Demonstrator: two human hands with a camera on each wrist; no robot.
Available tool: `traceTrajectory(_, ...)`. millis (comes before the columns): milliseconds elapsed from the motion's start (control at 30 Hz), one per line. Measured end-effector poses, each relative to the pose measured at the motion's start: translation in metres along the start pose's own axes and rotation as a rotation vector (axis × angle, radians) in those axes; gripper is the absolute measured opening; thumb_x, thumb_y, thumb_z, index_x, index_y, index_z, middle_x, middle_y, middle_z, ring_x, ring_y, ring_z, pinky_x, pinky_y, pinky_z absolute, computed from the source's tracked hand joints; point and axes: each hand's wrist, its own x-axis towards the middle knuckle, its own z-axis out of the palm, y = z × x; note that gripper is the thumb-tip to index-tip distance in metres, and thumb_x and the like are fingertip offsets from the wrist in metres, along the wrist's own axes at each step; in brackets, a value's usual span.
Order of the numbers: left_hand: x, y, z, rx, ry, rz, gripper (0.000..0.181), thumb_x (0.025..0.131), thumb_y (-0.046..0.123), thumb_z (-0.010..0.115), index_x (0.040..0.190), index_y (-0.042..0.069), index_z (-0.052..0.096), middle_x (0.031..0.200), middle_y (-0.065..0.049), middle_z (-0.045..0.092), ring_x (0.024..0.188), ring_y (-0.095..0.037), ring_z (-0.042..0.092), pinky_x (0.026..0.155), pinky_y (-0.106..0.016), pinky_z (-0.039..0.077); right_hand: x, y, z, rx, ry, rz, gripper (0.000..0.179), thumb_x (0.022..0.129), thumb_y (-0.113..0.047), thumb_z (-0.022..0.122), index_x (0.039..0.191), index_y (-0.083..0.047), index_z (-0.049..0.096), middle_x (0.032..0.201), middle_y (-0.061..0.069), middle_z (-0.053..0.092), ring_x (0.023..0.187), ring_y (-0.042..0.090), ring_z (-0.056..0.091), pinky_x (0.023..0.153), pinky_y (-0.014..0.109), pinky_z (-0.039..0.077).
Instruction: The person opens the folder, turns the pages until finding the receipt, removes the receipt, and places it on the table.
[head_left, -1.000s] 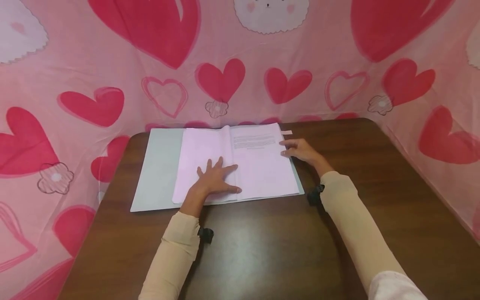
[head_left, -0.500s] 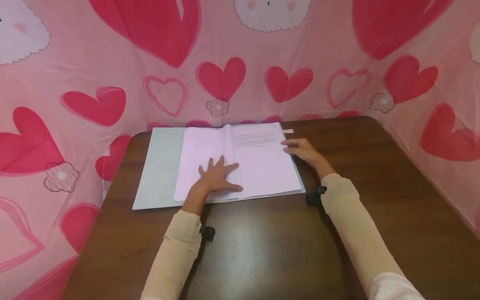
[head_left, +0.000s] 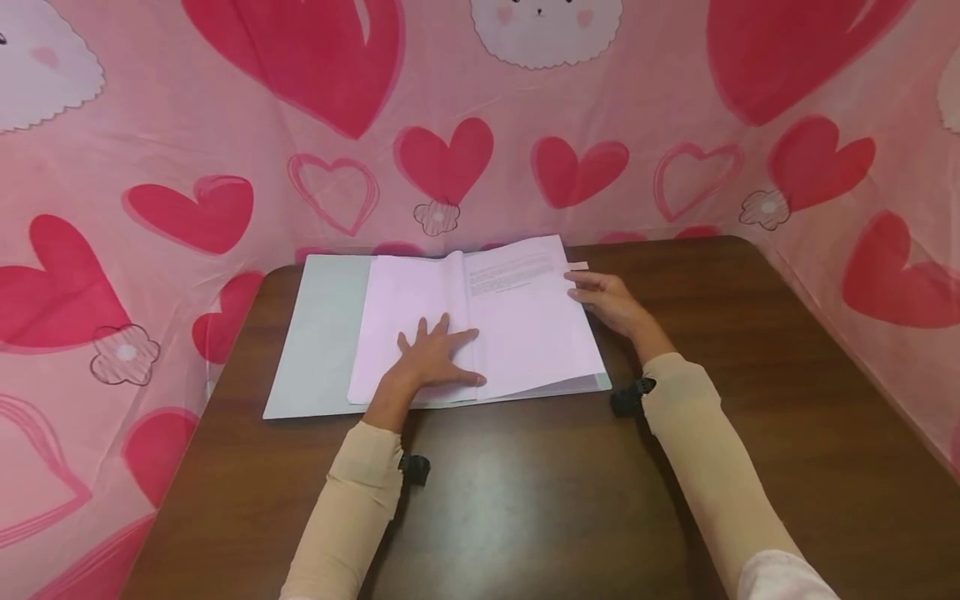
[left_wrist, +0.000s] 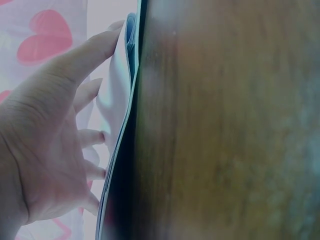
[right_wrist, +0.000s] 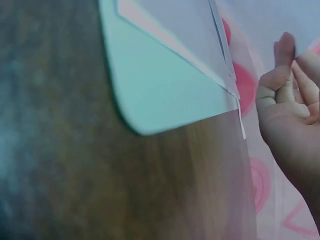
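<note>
An open pale green folder [head_left: 318,333] lies on the table with white pages inside. My left hand [head_left: 431,358] rests with spread fingers on the left-hand page [head_left: 390,292], its thumb near the centre fold. In the left wrist view, the thumb of the left hand [left_wrist: 55,115] presses near the edge of the stacked sheets [left_wrist: 117,85]. My right hand [head_left: 615,304] pinches the right edge of a printed page [head_left: 525,325], which is raised off the sheets beneath. In the right wrist view, the right hand [right_wrist: 295,110] has its fingertips together, beyond the folder's rounded corner [right_wrist: 145,100].
A small paper tab [head_left: 578,266] sticks out at the folder's upper right. The brown wooden table [head_left: 525,500] extends toward me and to the right. A pink heart-patterned cloth [head_left: 337,100] hangs behind and along both sides.
The printed page has lifted along its right side, its upper and lower right corners now higher and a gap showing below. The right hand has risen slightly; the left stays put.
</note>
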Motion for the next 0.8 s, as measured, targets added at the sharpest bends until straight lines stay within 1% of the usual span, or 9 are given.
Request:
traceTrajectory(100, -0.001, 0.0, -0.001, 0.0, -0.002, 0.005, 0.095, 0.074, 0.067, 0.075, 0.157, 0.04, 0.036, 0.174, -0.013, 0.009, 0.158, -0.05, -0.003, 0.118, -0.08, -0.003, 0.0, -0.004, 0.002, 0.03, 0.003, -0.023, 0.056, 0.101, -0.017, 0.062, 0.153, -0.006, 0.044, 0.167, 0.01, 0.032, 0.148, 0.028, 0.038, 0.125, 0.04, 0.033)
traceTrajectory(167, -0.001, 0.0, -0.001, 0.005, -0.007, 0.008, 0.095, 0.075, 0.068, 0.074, 0.157, 0.039, 0.036, 0.174, -0.014, 0.009, 0.158, -0.05, -0.003, 0.117, -0.08, -0.002, 0.0, -0.007, 0.004, 0.054, -0.001, -0.052, 0.056, 0.101, -0.016, 0.062, 0.153, -0.005, 0.043, 0.162, 0.008, 0.037, 0.142, 0.022, 0.043, 0.121, 0.032, 0.039)
traceTrajectory(300, -0.002, -0.001, -0.003, 0.011, -0.022, 0.01, 0.096, 0.076, 0.068, 0.073, 0.158, 0.039, 0.034, 0.174, -0.014, 0.008, 0.158, -0.05, -0.003, 0.117, -0.08, -0.002, 0.003, -0.015, 0.011, 0.15, -0.015, -0.111, 0.052, 0.101, -0.01, 0.06, 0.151, -0.003, 0.046, 0.138, 0.003, 0.054, 0.116, 0.012, 0.058, 0.099, 0.019, 0.054)
traceTrajectory(400, -0.001, -0.001, -0.006, 0.016, -0.029, 0.01, 0.093, 0.078, 0.068, 0.07, 0.158, 0.039, 0.033, 0.174, -0.014, 0.007, 0.158, -0.05, -0.003, 0.117, -0.081, -0.002, 0.003, -0.023, 0.016, 0.204, -0.032, -0.142, 0.052, 0.101, -0.007, 0.059, 0.151, -0.003, 0.046, 0.127, -0.001, 0.057, 0.106, 0.01, 0.063, 0.089, 0.018, 0.057)
traceTrajectory(467, 0.0, -0.001, -0.007, 0.017, -0.032, 0.008, 0.09, 0.08, 0.067, 0.068, 0.158, 0.039, 0.033, 0.174, -0.014, 0.007, 0.158, -0.05, -0.003, 0.117, -0.08, -0.002, 0.004, -0.029, 0.019, 0.199, -0.044, -0.148, 0.053, 0.102, -0.008, 0.058, 0.153, -0.003, 0.044, 0.132, -0.001, 0.056, 0.109, 0.01, 0.061, 0.092, 0.018, 0.056)
traceTrajectory(533, 0.001, -0.001, -0.008, 0.022, -0.033, 0.007, 0.087, 0.083, 0.066, 0.065, 0.158, 0.039, 0.033, 0.174, -0.014, 0.007, 0.158, -0.05, -0.002, 0.117, -0.08, -0.002, 0.004, -0.034, 0.021, 0.177, -0.044, -0.141, 0.055, 0.102, -0.01, 0.058, 0.154, -0.004, 0.042, 0.141, 0.003, 0.052, 0.116, 0.011, 0.058, 0.102, 0.022, 0.054)
traceTrajectory(667, 0.002, -0.001, -0.008, 0.031, -0.038, 0.01, 0.082, 0.086, 0.066, 0.061, 0.158, 0.039, 0.033, 0.174, -0.015, 0.008, 0.158, -0.05, -0.001, 0.117, -0.081, -0.002, 0.005, -0.042, 0.027, 0.146, -0.032, -0.115, 0.056, 0.103, -0.012, 0.057, 0.155, -0.006, 0.04, 0.156, 0.011, 0.041, 0.126, 0.016, 0.052, 0.123, 0.038, 0.038)
traceTrajectory(733, 0.002, -0.001, -0.008, 0.032, -0.041, 0.012, 0.08, 0.087, 0.065, 0.06, 0.158, 0.039, 0.034, 0.173, -0.015, 0.008, 0.158, -0.05, 0.0, 0.117, -0.081, -0.001, 0.006, -0.047, 0.031, 0.142, -0.028, -0.112, 0.056, 0.102, -0.011, 0.057, 0.155, -0.005, 0.04, 0.161, 0.013, 0.037, 0.131, 0.019, 0.049, 0.127, 0.045, 0.03)
traceTrajectory(800, 0.003, -0.001, -0.009, 0.029, -0.039, 0.012, 0.077, 0.089, 0.064, 0.058, 0.157, 0.039, 0.035, 0.173, -0.015, 0.009, 0.158, -0.05, 0.001, 0.117, -0.081, -0.001, 0.007, -0.052, 0.035, 0.139, -0.031, -0.123, 0.056, 0.102, -0.01, 0.057, 0.155, -0.004, 0.04, 0.16, 0.012, 0.038, 0.13, 0.019, 0.049, 0.126, 0.041, 0.033)
